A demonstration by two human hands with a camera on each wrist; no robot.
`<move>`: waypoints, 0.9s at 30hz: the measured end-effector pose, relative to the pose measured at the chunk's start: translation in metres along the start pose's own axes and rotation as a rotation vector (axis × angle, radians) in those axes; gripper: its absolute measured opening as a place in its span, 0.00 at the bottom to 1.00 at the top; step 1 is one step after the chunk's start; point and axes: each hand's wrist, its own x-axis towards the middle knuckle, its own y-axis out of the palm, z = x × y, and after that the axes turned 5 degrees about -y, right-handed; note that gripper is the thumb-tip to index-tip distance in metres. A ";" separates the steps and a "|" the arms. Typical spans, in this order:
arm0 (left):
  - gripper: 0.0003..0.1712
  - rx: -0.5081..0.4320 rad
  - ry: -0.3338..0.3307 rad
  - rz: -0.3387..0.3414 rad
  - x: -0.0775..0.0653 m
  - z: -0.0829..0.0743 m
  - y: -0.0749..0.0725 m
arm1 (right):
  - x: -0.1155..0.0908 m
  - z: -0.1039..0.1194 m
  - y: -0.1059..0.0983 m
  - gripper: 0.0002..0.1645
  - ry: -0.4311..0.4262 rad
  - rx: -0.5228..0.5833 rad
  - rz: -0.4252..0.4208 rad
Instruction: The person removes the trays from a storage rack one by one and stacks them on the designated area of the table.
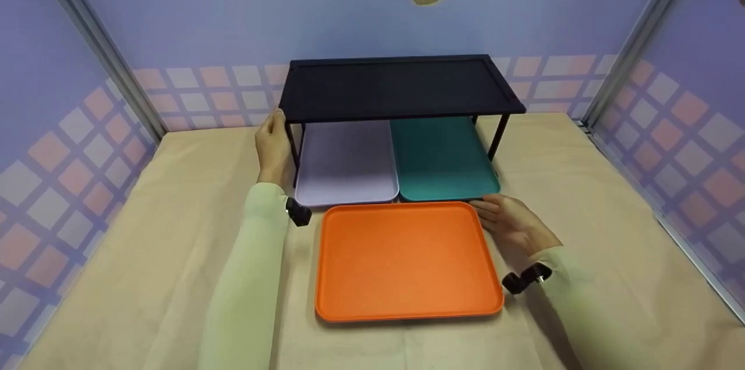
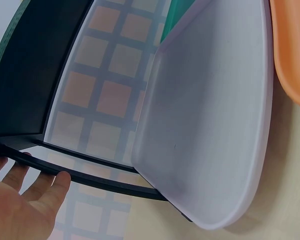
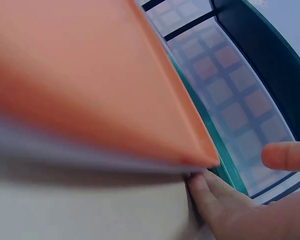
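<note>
A black shelf [image 1: 401, 88] on thin legs stands at the back, over the rear parts of a lavender tray [image 1: 349, 166] and a teal tray [image 1: 448, 166] lying side by side. My left hand [image 1: 272, 146] grips the shelf at its front left corner, fingers at the top of the leg [image 2: 105, 182]. In front of these trays lies an orange tray [image 1: 407, 265]. My right hand [image 1: 515, 221] is by its back right corner, close to the teal tray's front corner. In the right wrist view, its fingertips [image 3: 200, 185] are right at the orange tray's corner, with the thumb spread away.
A cream cloth [image 1: 582, 195] covers the table. Behind the shelf rises a purple wall [image 1: 343, 9] with a checkered lower band, and similar panels [image 1: 64, 143] close in both sides. Metal posts [image 1: 634, 38] mark the corners.
</note>
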 end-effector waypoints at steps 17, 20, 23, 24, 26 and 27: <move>0.28 0.020 0.004 -0.001 0.002 0.001 0.001 | -0.007 0.015 0.018 0.38 -0.091 0.049 -0.075; 0.28 0.025 0.007 -0.003 0.003 -0.001 -0.001 | -0.009 0.021 0.023 0.41 -0.098 0.110 -0.089; 0.28 0.042 0.004 -0.003 0.003 -0.001 -0.004 | -0.010 0.024 0.029 0.43 -0.094 0.202 -0.102; 0.28 0.045 0.003 -0.001 0.003 -0.001 -0.004 | -0.010 0.025 0.031 0.44 -0.091 0.241 -0.106; 0.28 0.057 -0.002 -0.002 0.002 -0.001 -0.006 | -0.009 0.027 0.037 0.44 -0.083 0.316 -0.114; 0.29 0.064 -0.003 0.000 0.002 -0.001 -0.007 | -0.007 0.027 0.039 0.44 -0.086 0.357 -0.115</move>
